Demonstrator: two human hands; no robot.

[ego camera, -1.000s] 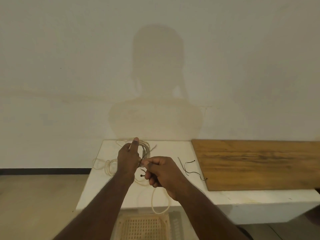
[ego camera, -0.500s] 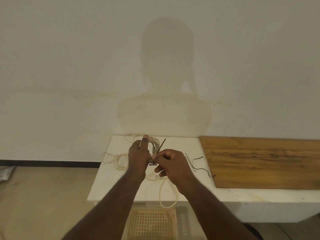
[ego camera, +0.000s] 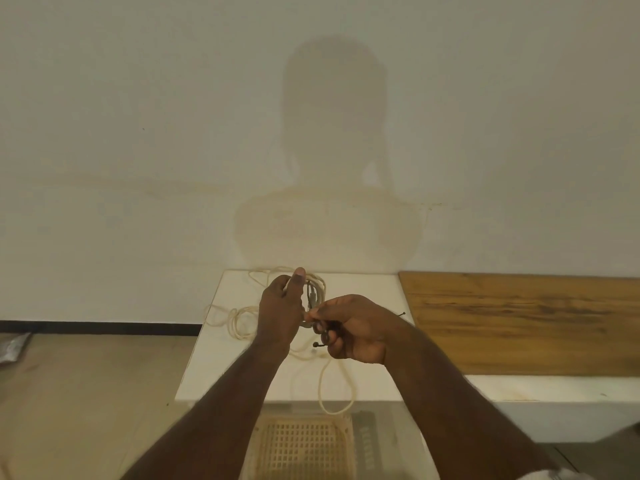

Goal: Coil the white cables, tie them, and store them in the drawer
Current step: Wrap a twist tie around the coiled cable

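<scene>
Head view: left hand [ego camera: 280, 306] gripping a coiled white cable [ego camera: 317, 289] above the table [ego camera: 221, 362], thumb pointing up along the bundle, fingers curling round it. Right hand [ego camera: 356, 329] meeting it from the right, pinching a thin dark tie [ego camera: 320, 336] between thumb and fingertips right against the bundle; one knobbed end of the tie sticking out below the fingers, toward the left. Cable plugs showing as a grey cluster just above the pinch, between the two hands. One long loop of the held cable hanging down past the near table edge, dangling over a pale slotted crate [ego camera: 304, 445] standing on the floor below. More white cable [ego camera: 235, 320] lying loosely looped on the table to the left of the left hand, and another strand trailing near the far edge behind the thumb. Another dark tie [ego camera: 401, 313] peeking out just behind the right hand, mostly hidden. Wooden board [ego camera: 519, 323] lying flat on the table's right part, well apart from the hands. Person's shadow falling on the wall [ego camera: 138, 133] straight ahead. Drawer not showing.
</scene>
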